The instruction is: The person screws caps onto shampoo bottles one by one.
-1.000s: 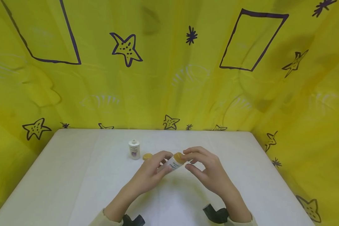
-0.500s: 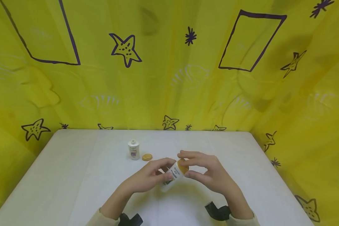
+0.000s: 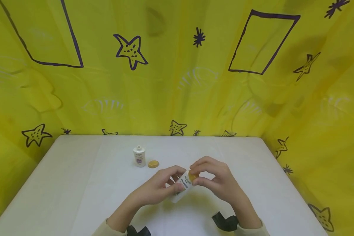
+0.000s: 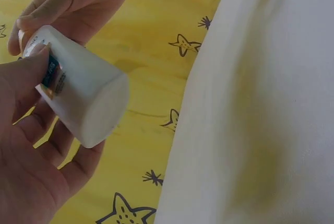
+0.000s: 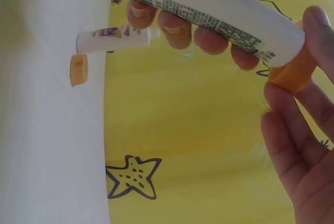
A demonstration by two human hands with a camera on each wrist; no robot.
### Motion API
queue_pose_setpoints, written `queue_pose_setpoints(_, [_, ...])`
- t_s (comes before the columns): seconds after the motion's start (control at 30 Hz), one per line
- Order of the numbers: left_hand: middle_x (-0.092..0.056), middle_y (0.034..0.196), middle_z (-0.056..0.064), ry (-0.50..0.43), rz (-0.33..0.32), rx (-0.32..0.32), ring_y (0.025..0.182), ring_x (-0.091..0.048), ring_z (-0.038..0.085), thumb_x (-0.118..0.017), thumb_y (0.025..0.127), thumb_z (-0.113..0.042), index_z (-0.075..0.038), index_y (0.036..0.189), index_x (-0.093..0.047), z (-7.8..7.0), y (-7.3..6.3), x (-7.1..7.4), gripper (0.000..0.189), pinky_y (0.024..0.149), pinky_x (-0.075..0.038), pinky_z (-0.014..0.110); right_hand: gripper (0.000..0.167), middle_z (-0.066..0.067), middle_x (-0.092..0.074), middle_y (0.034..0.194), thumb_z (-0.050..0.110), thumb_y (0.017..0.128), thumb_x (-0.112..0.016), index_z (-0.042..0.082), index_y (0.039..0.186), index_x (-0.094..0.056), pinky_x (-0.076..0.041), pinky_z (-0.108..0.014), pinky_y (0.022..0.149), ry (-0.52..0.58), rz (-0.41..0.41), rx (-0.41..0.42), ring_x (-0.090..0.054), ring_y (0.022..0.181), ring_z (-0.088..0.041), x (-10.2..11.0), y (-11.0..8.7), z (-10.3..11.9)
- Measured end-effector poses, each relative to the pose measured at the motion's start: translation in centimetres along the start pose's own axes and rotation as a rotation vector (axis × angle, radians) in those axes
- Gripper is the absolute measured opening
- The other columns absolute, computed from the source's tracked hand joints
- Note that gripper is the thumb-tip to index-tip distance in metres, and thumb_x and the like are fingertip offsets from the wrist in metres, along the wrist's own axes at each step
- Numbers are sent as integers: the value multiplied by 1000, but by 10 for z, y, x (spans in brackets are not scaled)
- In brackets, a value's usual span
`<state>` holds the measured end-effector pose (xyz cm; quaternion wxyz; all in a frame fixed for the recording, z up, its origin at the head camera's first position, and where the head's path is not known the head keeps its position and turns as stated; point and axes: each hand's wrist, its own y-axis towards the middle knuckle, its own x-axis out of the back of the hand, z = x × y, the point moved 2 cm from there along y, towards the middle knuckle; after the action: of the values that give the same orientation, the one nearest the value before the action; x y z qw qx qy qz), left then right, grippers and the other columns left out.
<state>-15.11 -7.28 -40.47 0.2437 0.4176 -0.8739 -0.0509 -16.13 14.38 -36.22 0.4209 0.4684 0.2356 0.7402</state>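
A white bottle [image 3: 180, 193] with printed text is held tilted above the table by my left hand [image 3: 157, 186], thumb on its front and fingers behind. Its orange cap [image 5: 293, 72] sits on the upper end, pointing up and right. My right hand [image 3: 216, 178] pinches that cap between thumb and fingers. In the left wrist view the bottle's flat base [image 4: 107, 110] faces the camera. Small print on its back shows in the right wrist view, with the left fingers [image 5: 175, 28] wrapped along it.
Farther back on the white table [image 3: 85, 177] stands a second white bottle [image 3: 139, 157], upright with its bare neck showing. A loose orange cap [image 3: 153, 164] lies just right of it. A yellow curtain [image 3: 165, 88] with drawn stars hangs behind the table.
Both hands have drawn slightly down and toward me with the bottle, uncovering the loose cap on the table. The right fingers have closed more firmly around the held bottle's cap.
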Motion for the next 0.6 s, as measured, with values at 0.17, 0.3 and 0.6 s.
queue_pose_setpoints(0.17, [-66, 111, -1, 69, -39, -84, 91, -62, 13, -62, 100, -21, -15, 123, -57, -1, 0, -2, 25, 82, -55, 28, 22, -3, -64, 86, 27, 88, -74, 7, 96, -70, -51, -17, 71, -48, -50, 26, -59, 77, -12, -3, 0, 2])
queue_pose_setpoints(0.3, [-65, 110, -4, 134, -65, -127, 89, -61, 11, -63, 99, -19, -15, 121, -56, -3, 0, -3, 24, 78, -56, 26, 22, 1, -61, 82, 28, 88, -74, 9, 96, -69, -49, -16, 68, -94, -64, 14, -57, 75, -10, -4, 0, 0])
queue_pose_setpoints(0.6, [-61, 104, -10, 289, -131, -150, 92, -56, 4, -67, 96, -22, -17, 114, -59, -6, 1, -3, 20, 78, -52, 21, 16, 7, -62, 84, 22, 86, -79, 16, 95, -68, -49, -16, 65, -162, -56, -97, -57, 74, -5, -6, -3, -2])
